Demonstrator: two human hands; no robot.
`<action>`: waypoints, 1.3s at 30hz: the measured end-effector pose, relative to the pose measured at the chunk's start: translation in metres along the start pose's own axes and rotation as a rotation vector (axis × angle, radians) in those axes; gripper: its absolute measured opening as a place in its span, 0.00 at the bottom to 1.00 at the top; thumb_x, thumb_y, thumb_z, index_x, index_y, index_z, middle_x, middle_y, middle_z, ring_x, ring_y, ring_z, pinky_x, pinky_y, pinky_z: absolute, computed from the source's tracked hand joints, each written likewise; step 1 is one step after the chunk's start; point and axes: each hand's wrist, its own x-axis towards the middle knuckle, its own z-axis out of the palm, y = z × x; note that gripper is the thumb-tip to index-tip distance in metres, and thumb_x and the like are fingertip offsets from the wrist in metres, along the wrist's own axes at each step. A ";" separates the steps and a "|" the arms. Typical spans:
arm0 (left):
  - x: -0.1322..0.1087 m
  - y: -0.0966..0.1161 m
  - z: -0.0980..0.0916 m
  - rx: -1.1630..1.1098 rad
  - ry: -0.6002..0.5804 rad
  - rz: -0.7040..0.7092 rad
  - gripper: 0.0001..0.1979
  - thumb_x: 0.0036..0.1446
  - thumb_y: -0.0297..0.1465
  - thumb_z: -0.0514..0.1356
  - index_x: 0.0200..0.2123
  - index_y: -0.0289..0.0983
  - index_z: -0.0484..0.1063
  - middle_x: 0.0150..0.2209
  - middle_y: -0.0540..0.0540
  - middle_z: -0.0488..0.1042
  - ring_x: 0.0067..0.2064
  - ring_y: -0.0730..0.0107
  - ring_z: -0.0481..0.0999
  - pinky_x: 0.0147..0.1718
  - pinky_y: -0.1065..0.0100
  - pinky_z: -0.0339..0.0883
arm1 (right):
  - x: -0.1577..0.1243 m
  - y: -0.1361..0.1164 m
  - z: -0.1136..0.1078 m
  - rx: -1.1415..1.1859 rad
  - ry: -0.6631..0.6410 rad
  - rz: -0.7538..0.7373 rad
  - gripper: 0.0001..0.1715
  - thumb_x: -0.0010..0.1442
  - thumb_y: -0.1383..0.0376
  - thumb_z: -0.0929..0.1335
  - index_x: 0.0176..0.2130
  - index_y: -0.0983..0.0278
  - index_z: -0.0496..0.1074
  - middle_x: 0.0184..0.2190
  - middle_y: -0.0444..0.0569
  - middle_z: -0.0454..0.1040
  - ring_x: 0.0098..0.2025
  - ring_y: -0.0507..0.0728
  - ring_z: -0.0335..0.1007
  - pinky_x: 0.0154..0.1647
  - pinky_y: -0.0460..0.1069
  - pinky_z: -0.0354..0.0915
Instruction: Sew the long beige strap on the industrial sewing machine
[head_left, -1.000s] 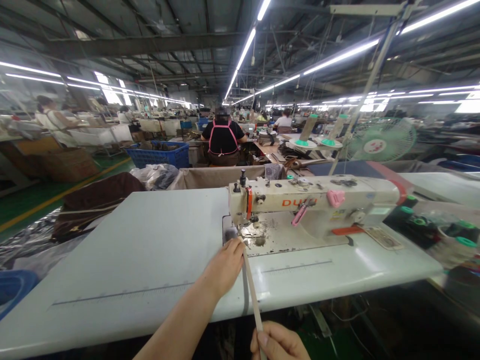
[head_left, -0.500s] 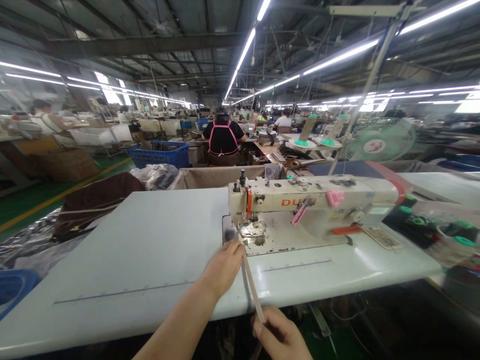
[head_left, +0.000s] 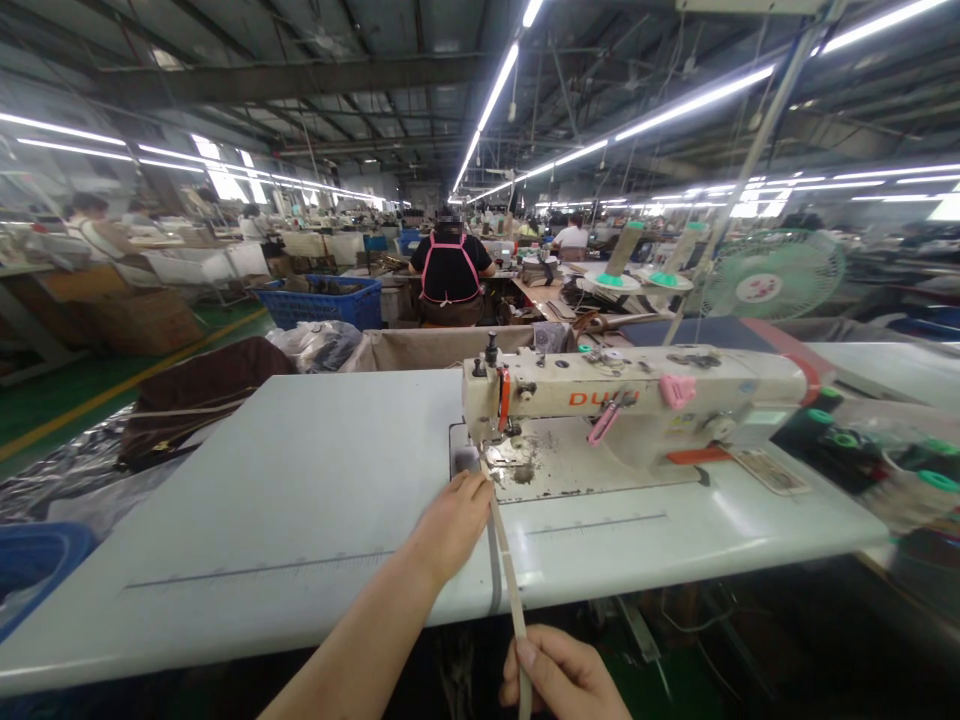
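A narrow, flat, pale beige strip (head_left: pixel 511 590) ran from the needle area of a cream-coloured sewing machine with orange lettering (head_left: pixel 652 420) towards the near edge of the smooth, pale green-grey worktop (head_left: pixel 300 480) and out past it. The left hand (head_left: pixel 456 520) lay just near of the needle area with its fingers over the strip; whether that grip was pinching it or only pressing it down, I could not tell. The right hand (head_left: pixel 562 675), nearer and further right, held the strip between thumb and fingers beyond the worktop's near edge, its grip plainly closed on it. Between the 2 hands the strip looked almost straight and taut.

Judged from how things lay, the strip was already lined up with the needle, and little of it, if any, seemed to have passed through: no stretch showed on the far side. The length between the 2 hands, and the piece near of the right hand, was left outside the machine. Any stitches were too small to see.

A dark printed scale (head_left: pixel 262 570) ran across the worktop to the left of the left hand, and a slim pink piece (head_left: pixel 604 424) sat on the machine's front, well apart from both hands.
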 end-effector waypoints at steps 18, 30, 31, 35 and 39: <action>-0.001 -0.002 0.000 0.025 -0.035 0.025 0.08 0.71 0.24 0.56 0.48 0.38 0.73 0.52 0.41 0.78 0.57 0.55 0.78 0.64 0.55 0.72 | -0.009 -0.014 0.009 -0.032 0.053 -0.001 0.36 0.59 0.34 0.75 0.28 0.64 0.82 0.26 0.49 0.78 0.31 0.56 0.69 0.38 0.51 0.63; -0.002 -0.003 0.005 0.006 -0.018 0.019 0.10 0.71 0.25 0.56 0.52 0.39 0.73 0.56 0.40 0.78 0.61 0.55 0.76 0.68 0.53 0.68 | -0.009 -0.012 0.005 -0.048 0.039 -0.021 0.38 0.60 0.33 0.73 0.27 0.64 0.82 0.26 0.50 0.78 0.31 0.57 0.70 0.39 0.51 0.62; -0.002 -0.003 0.005 0.017 -0.020 0.025 0.09 0.71 0.25 0.57 0.51 0.38 0.73 0.56 0.39 0.77 0.61 0.54 0.76 0.68 0.53 0.68 | -0.008 -0.011 0.005 -0.043 0.041 -0.015 0.38 0.59 0.32 0.73 0.27 0.64 0.81 0.26 0.50 0.78 0.31 0.57 0.69 0.38 0.51 0.62; -0.002 -0.001 0.005 0.031 -0.025 0.020 0.08 0.71 0.25 0.58 0.50 0.37 0.73 0.56 0.39 0.78 0.61 0.54 0.77 0.66 0.55 0.70 | -0.006 -0.008 0.005 -0.029 0.019 -0.011 0.38 0.59 0.33 0.74 0.27 0.65 0.80 0.25 0.48 0.75 0.28 0.54 0.65 0.36 0.50 0.60; -0.002 0.000 0.004 0.008 -0.013 -0.019 0.11 0.69 0.23 0.58 0.52 0.38 0.72 0.56 0.39 0.77 0.61 0.55 0.77 0.65 0.56 0.71 | -0.005 -0.004 0.001 -0.068 -0.029 -0.076 0.33 0.63 0.37 0.74 0.30 0.64 0.80 0.28 0.47 0.74 0.32 0.56 0.67 0.40 0.51 0.62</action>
